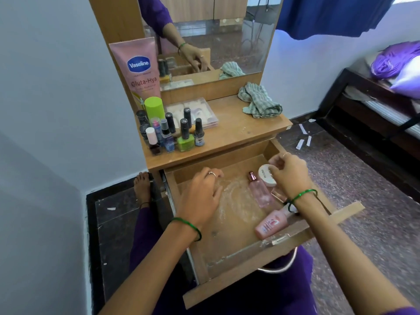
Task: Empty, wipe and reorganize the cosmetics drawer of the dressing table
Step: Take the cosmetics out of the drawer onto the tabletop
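The drawer (227, 242) stands pulled out below the counter (238, 130). We see our right grip (289, 176) pinching a white jar (267, 175) inside it; our left grip (202, 196) hangs loosely spread above the dusty floor of it.

My single head view looked forward and steeply down from close above the open drawer (229, 226), facing the mirror (227, 30).

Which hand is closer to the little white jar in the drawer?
The right hand. Its fingers curl round the white jar at the drawer's far right. The left hand hovers over the dusty middle of the drawer, well left of the jar.
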Action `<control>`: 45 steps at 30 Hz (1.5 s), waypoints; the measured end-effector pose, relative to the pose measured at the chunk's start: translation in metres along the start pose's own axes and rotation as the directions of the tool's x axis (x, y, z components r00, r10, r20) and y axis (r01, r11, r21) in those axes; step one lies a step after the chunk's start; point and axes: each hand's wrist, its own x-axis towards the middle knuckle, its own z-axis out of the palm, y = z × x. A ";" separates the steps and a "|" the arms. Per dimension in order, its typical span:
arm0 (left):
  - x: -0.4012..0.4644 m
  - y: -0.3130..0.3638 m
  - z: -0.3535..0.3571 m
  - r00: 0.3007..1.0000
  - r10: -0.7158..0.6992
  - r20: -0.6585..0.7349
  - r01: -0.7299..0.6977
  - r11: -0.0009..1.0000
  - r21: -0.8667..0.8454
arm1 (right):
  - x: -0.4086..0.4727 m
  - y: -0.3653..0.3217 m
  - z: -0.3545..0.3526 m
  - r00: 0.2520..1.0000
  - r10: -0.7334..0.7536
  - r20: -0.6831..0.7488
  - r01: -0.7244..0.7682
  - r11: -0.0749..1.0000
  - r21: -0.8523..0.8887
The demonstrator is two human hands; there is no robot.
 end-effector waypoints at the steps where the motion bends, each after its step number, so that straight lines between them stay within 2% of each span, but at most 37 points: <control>1: 0.004 0.002 0.006 0.998 -0.013 0.062 0.013 1.000 -0.004 | 0.002 0.009 -0.001 0.999 0.044 -0.004 -0.044 0.999 -0.032; 4: 0.017 0.013 0.025 0.973 0.070 0.220 -0.083 0.995 0.052 | 0.010 0.024 0.001 0.997 0.053 0.062 -0.046 0.992 -0.118; 6: 0.023 0.025 0.038 0.934 0.083 0.347 -0.143 0.978 0.150 | 0.013 0.029 0.005 0.978 -0.069 0.195 0.112 0.969 -0.221; 8: 0.027 0.036 0.053 0.910 0.042 0.413 -0.140 0.968 0.210 | 0.016 0.031 0.010 0.923 -0.169 0.347 0.300 0.879 -0.371; 10: 0.031 0.049 0.062 0.893 -0.006 0.449 -0.100 0.973 0.210 | 0.020 0.033 0.017 0.884 -0.180 0.432 0.398 0.775 -0.491; 13: 0.038 0.066 0.071 0.845 -0.035 0.534 -0.045 0.990 0.136 | 0.026 0.034 0.025 0.872 -0.151 0.466 0.439 0.662 -0.607; 16: 0.042 0.075 0.072 0.844 -0.053 0.534 -0.027 0.990 0.140 | 0.031 0.030 0.023 0.837 -0.136 0.530 0.504 0.570 -0.649; 19: 0.043 0.072 0.077 0.847 -0.092 0.524 -0.012 0.981 0.193 | 0.038 0.027 0.017 0.812 -0.182 0.555 0.554 0.542 -0.632; 21: 0.042 0.070 0.079 0.866 -0.122 0.484 -0.003 0.968 0.250 | 0.041 0.024 0.011 0.807 -0.230 0.543 0.566 0.564 -0.602; 25: 0.032 0.066 0.078 0.870 -0.212 0.445 0.051 0.937 0.347 | 0.027 0.007 -0.018 0.806 -0.305 0.507 0.557 0.681 -0.476; 29: 0.026 0.066 0.078 0.853 -0.293 0.432 0.171 0.939 0.298 | 0.024 -0.028 -0.055 0.815 -0.385 0.434 0.509 0.832 -0.218; 31: 0.042 0.029 0.062 0.873 -0.303 0.381 0.219 0.944 0.249 | 0.047 -0.084 -0.038 0.809 -0.463 0.363 0.547 0.819 -0.173; 33: 0.043 0.032 0.063 0.875 -0.302 0.378 0.219 0.944 0.247 | 0.059 -0.107 -0.038 0.807 -0.495 0.322 0.559 0.815 -0.150; 38: 0.023 0.041 0.066 0.863 -0.314 0.396 0.275 0.949 0.152 | 0.081 -0.128 -0.004 0.820 -0.474 0.321 0.528 0.843 -0.104; 45: 0.004 0.008 0.050 0.871 -0.301 0.388 0.321 0.947 0.016 | 0.102 -0.157 0.028 0.845 -0.432 0.314 0.484 0.868 -0.109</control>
